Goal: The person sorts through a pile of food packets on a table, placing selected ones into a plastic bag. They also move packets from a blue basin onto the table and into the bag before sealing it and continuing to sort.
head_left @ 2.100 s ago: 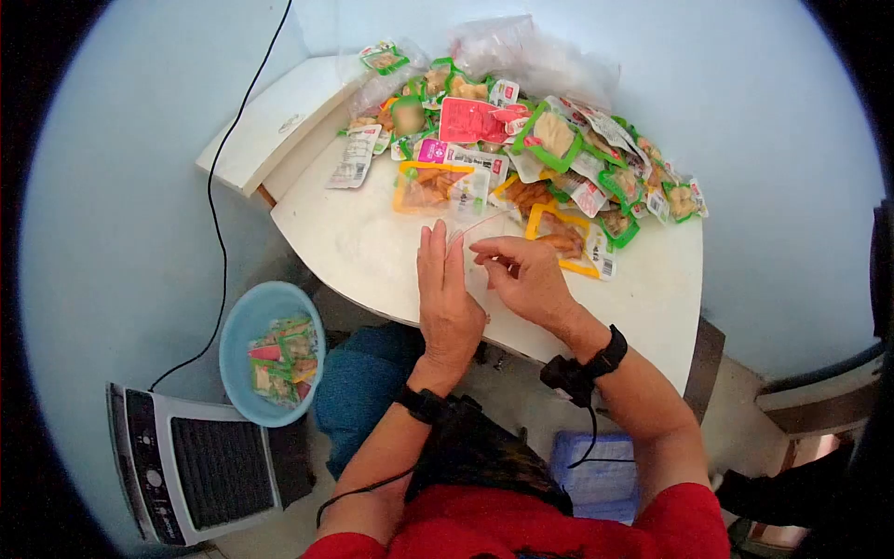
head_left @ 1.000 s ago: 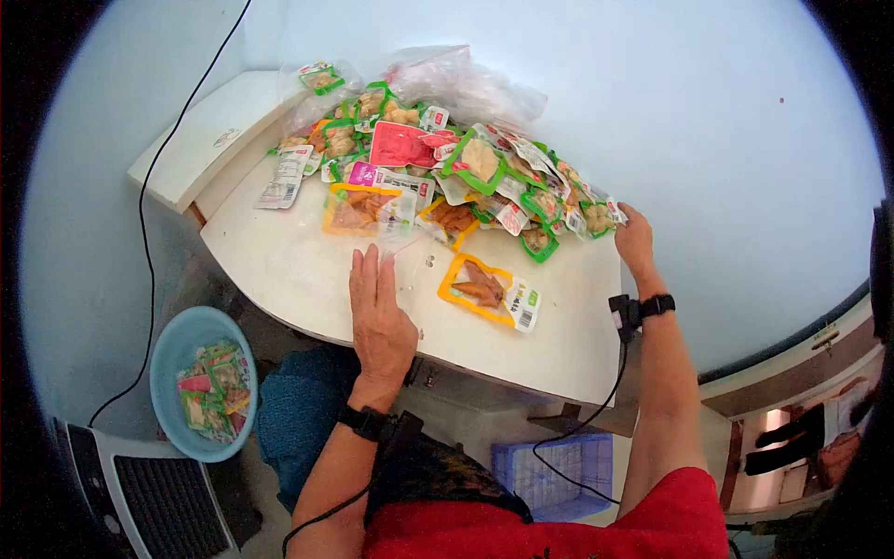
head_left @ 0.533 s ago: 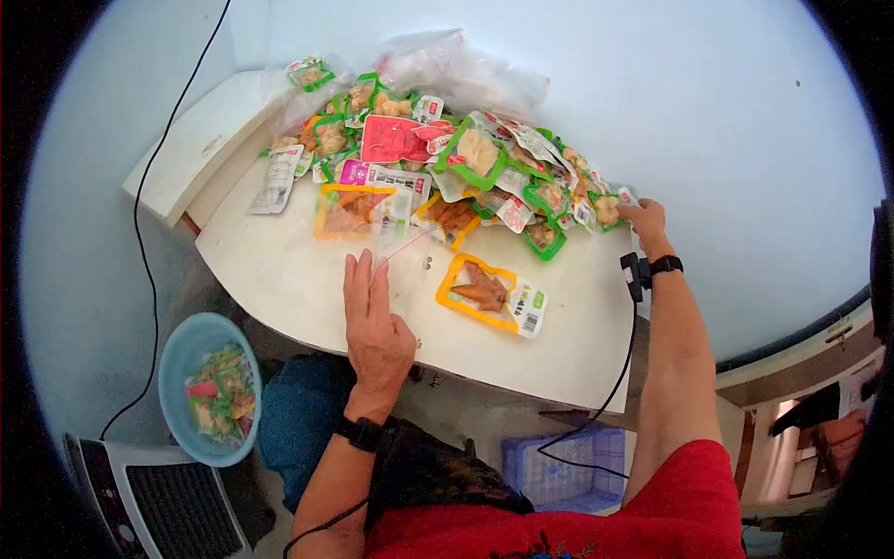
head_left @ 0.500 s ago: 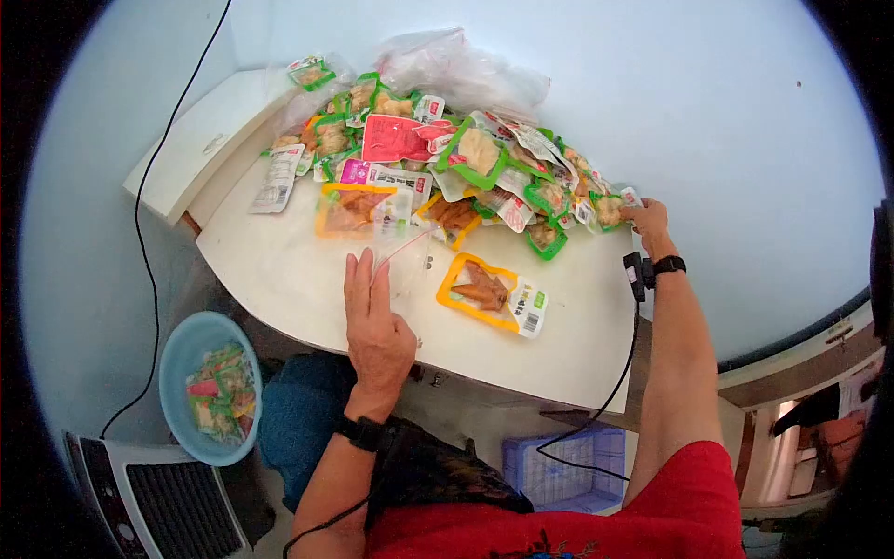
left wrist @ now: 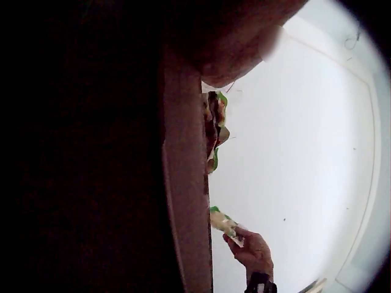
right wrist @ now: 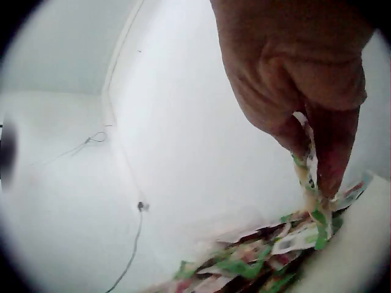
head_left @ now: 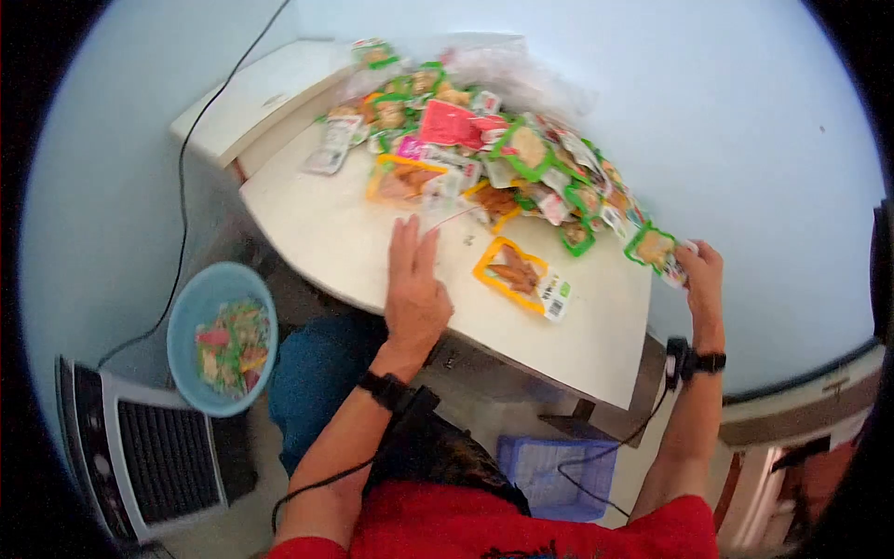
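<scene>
My right hand (head_left: 705, 270) pinches a green-edged food packet (head_left: 655, 246) by its printed end, just off the table's right edge. In the right wrist view this packet (right wrist: 316, 217) hangs between thumb and fingers above the pile. My left hand (head_left: 416, 291) lies near the front edge of the white table (head_left: 317, 224), fingers straight, fingertips at a clear plastic bag (head_left: 438, 212) with a thin red line along its mouth. A yellow-edged packet (head_left: 403, 179) shows behind that bag. Another yellow-edged packet (head_left: 514, 270) of brown food lies to the right of the left hand.
A heap of mixed food packets (head_left: 452, 124) covers the back of the table, with a crumpled clear bag (head_left: 521, 70) behind it. A blue basin (head_left: 177, 340) with packets stands low at left, beside an air cooler (head_left: 168, 456). A purple crate (head_left: 559, 480) sits under the table.
My right hand has left the clear bag, reached the heap's right end and drawn a green-edged packet away from it. The left hand stays by the bag. The head view has shifted.
</scene>
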A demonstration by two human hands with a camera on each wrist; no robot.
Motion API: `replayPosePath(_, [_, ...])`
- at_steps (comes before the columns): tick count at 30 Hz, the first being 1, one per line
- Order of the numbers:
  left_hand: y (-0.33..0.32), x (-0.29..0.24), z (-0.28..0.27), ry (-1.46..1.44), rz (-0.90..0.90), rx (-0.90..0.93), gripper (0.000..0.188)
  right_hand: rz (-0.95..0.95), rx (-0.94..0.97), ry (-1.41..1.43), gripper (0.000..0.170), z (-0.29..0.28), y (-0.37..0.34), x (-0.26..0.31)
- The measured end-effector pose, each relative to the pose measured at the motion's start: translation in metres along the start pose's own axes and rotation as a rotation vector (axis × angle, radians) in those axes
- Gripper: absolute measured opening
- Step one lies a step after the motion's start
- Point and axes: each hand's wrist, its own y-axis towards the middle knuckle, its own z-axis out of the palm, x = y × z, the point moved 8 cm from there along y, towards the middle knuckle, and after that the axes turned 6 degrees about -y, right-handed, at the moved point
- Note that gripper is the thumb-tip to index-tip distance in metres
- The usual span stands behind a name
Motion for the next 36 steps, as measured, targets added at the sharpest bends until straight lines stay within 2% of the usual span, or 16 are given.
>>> replayPosePath(3, [-0.001, -0.002, -0.005, -0.064, -0.007, -0.024, 0.063, -0.097, 0.035, 0.12, 0.013, 0.017, -0.032, 0.023])
replayPosePath(7, [-0.001, -0.001, -0.007, -0.068, 0.017, -0.05, 0.06, -0.129, 0.079, 0.262, 0.011, 0.052, -0.083, 0.073])
replayPosePath(9, [-0.001, -0.004, -0.008, -0.077, 0.021, -0.052, 0.057, -0.098, 0.194, 0.306, 0.011, 0.088, -0.1, 0.077])
replayPosePath(13, [0.002, -0.008, -0.008, -0.048, 0.042, -0.021, 0.067, -0.138, 0.346, 0.321, 0.015, 0.157, -0.123, 0.082])
replayPosePath(19, [0.002, -0.029, -0.015, -0.043, 0.104, 0.052, 0.07, -0.115, 0.456, 0.447, 0.019, 0.22, -0.15, 0.111])
replayPosePath(23, [-0.002, -0.037, -0.015, -0.097, 0.132, 0.109, 0.065, -0.015, 0.595, 0.467, 0.023, 0.248, -0.161, 0.111])
replayPosePath(27, [-0.011, -0.046, -0.008, -0.174, 0.191, 0.162, 0.071, 0.102, 0.735, 0.698, 0.024, 0.282, -0.17, 0.113])
replayPosePath(30, [-0.013, -0.048, -0.01, -0.239, 0.18, 0.175, 0.073, 0.096, 0.811, 0.877, 0.022, 0.301, -0.174, 0.119])
replayPosePath(33, [-0.014, -0.044, -0.015, -0.27, 0.168, 0.155, 0.07, 0.212, 0.847, 0.878, 0.019, 0.318, -0.179, 0.119])
replayPosePath(36, [-0.015, -0.043, -0.018, -0.289, 0.196, 0.149, 0.068, 0.357, 0.833, 1.125, 0.018, 0.332, -0.18, 0.108])
